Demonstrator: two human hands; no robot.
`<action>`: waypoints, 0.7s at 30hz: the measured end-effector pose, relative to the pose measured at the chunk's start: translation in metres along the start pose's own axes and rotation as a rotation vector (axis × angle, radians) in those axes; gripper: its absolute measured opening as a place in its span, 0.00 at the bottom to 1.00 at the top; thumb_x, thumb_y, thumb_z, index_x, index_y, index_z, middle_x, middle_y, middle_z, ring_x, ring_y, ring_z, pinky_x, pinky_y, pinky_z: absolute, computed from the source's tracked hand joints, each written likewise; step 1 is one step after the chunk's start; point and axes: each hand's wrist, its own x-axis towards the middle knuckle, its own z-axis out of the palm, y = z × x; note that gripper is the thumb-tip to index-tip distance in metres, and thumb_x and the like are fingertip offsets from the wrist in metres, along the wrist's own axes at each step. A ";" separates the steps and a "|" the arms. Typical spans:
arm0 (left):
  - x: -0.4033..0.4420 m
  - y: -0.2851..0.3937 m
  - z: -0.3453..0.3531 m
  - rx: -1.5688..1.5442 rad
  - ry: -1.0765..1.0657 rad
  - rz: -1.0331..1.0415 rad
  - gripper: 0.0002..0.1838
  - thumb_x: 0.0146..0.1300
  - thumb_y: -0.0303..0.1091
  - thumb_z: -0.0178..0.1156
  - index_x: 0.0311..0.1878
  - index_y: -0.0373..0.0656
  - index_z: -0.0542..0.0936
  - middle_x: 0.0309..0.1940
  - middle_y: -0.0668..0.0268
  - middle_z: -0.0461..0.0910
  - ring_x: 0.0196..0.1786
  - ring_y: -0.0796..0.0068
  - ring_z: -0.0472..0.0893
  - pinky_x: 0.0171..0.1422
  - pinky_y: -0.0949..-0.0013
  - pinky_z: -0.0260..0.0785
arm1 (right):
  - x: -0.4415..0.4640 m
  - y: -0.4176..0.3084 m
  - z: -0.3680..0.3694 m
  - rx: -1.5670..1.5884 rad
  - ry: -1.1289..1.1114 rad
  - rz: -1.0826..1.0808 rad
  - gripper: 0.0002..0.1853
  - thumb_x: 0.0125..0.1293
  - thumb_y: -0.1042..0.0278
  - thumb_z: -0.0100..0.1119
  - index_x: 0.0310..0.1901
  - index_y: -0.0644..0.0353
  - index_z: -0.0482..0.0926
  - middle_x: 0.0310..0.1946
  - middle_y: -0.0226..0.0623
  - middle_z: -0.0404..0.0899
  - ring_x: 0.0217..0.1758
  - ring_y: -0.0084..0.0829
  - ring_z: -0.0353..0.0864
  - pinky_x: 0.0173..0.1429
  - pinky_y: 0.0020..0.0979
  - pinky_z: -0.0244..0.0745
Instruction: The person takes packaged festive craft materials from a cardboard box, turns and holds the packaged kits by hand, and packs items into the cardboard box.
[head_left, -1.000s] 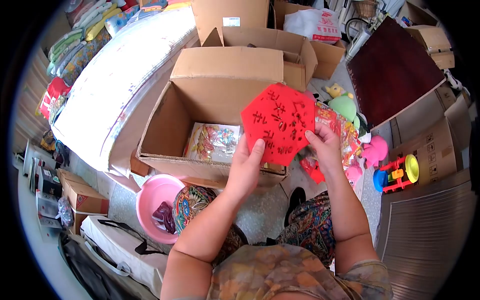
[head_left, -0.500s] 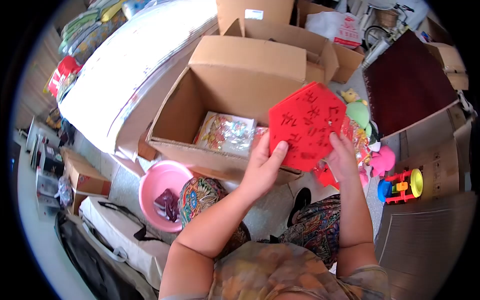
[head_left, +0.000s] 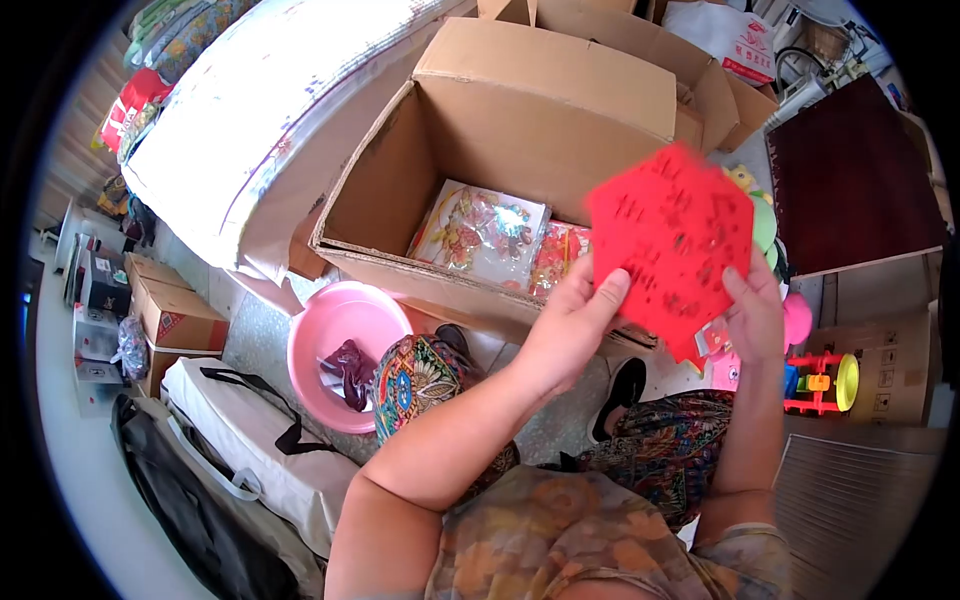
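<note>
Between both hands I hold red paper decorations [head_left: 675, 245], flat and many-sided, with dark character-like marks; layers show at the edges and they are blurred. My left hand [head_left: 575, 320] grips the lower left edge, thumb on top. On the right edge, my right hand [head_left: 752, 312] has its thumb on the front and its other fingers behind. Just left of the decorations stands an open cardboard box [head_left: 440, 275]. Inside it lie a clear plastic packet [head_left: 485, 235] with colourful, shiny contents and a red patterned packet [head_left: 562, 255].
A pink basin [head_left: 305, 345] holding a dark purple item stands by my knee. White and black bags [head_left: 270, 430] lie at lower left. Soft toys [head_left: 795, 320] and a colourful plastic toy [head_left: 825, 383] are on the right, below a dark red panel [head_left: 850, 185].
The camera view has shifted, and the box and basin appear larger. Both hands still hold the red paper decorations, which have moved right in the view and look more blurred.
</note>
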 end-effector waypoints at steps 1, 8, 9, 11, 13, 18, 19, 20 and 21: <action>0.000 0.000 -0.002 0.042 0.012 -0.052 0.19 0.64 0.35 0.45 0.55 0.38 0.60 0.49 0.61 0.70 0.51 0.73 0.71 0.54 0.69 0.65 | 0.009 -0.005 0.000 -0.046 0.025 -0.001 0.23 0.59 0.76 0.45 0.58 0.62 0.58 0.44 0.35 0.72 0.28 0.21 0.75 0.20 0.19 0.68; -0.020 -0.006 -0.014 0.420 -0.252 -0.167 0.18 0.62 0.28 0.46 0.55 0.36 0.60 0.39 0.62 0.74 0.43 0.79 0.73 0.50 0.75 0.65 | 0.090 -0.020 0.021 -0.461 -0.056 -0.134 0.22 0.60 0.74 0.47 0.56 0.64 0.60 0.48 0.35 0.70 0.45 0.21 0.73 0.42 0.22 0.71; -0.021 -0.011 -0.016 0.431 -0.248 -0.158 0.16 0.62 0.27 0.47 0.52 0.36 0.63 0.36 0.63 0.74 0.40 0.81 0.73 0.46 0.76 0.66 | 0.107 -0.005 0.027 -0.604 -0.149 -0.131 0.22 0.60 0.73 0.47 0.56 0.64 0.60 0.46 0.34 0.71 0.41 0.21 0.74 0.35 0.20 0.71; -0.022 -0.007 -0.019 0.502 -0.262 -0.166 0.14 0.61 0.27 0.48 0.51 0.35 0.65 0.35 0.63 0.75 0.39 0.81 0.73 0.45 0.77 0.67 | 0.134 0.021 0.050 -0.782 -0.294 -0.013 0.21 0.59 0.72 0.47 0.56 0.62 0.61 0.42 0.34 0.72 0.34 0.20 0.74 0.25 0.20 0.71; -0.023 -0.001 -0.019 0.576 -0.244 -0.134 0.12 0.61 0.27 0.49 0.47 0.34 0.68 0.33 0.63 0.75 0.36 0.80 0.75 0.40 0.76 0.68 | 0.157 0.052 0.081 -0.882 -0.403 0.095 0.21 0.58 0.71 0.47 0.54 0.61 0.62 0.37 0.39 0.74 0.27 0.25 0.76 0.22 0.24 0.71; -0.019 0.011 -0.025 0.664 -0.239 -0.036 0.11 0.59 0.26 0.50 0.45 0.33 0.69 0.33 0.59 0.75 0.37 0.75 0.76 0.41 0.73 0.68 | 0.207 0.141 0.120 -1.217 -0.594 0.168 0.16 0.56 0.72 0.47 0.48 0.62 0.66 0.34 0.46 0.75 0.24 0.33 0.77 0.24 0.30 0.73; -0.019 0.012 -0.026 0.708 -0.232 -0.014 0.11 0.59 0.26 0.50 0.45 0.34 0.69 0.33 0.57 0.75 0.38 0.72 0.77 0.41 0.72 0.68 | 0.212 0.151 0.125 -1.311 -0.640 0.211 0.15 0.56 0.72 0.47 0.47 0.62 0.67 0.33 0.47 0.75 0.23 0.34 0.77 0.26 0.30 0.74; -0.019 0.012 -0.027 0.746 -0.226 0.004 0.11 0.58 0.26 0.50 0.44 0.34 0.70 0.33 0.56 0.75 0.38 0.69 0.77 0.41 0.71 0.68 | 0.217 0.161 0.128 -1.315 -0.649 0.232 0.15 0.56 0.72 0.47 0.47 0.62 0.67 0.33 0.47 0.75 0.23 0.34 0.77 0.26 0.30 0.74; -0.020 0.013 -0.027 0.775 -0.229 0.011 0.14 0.56 0.25 0.51 0.46 0.35 0.69 0.33 0.54 0.75 0.38 0.61 0.77 0.41 0.68 0.68 | 0.222 0.170 0.128 -1.221 -0.613 0.284 0.15 0.56 0.72 0.48 0.46 0.62 0.67 0.34 0.46 0.75 0.25 0.34 0.77 0.25 0.30 0.74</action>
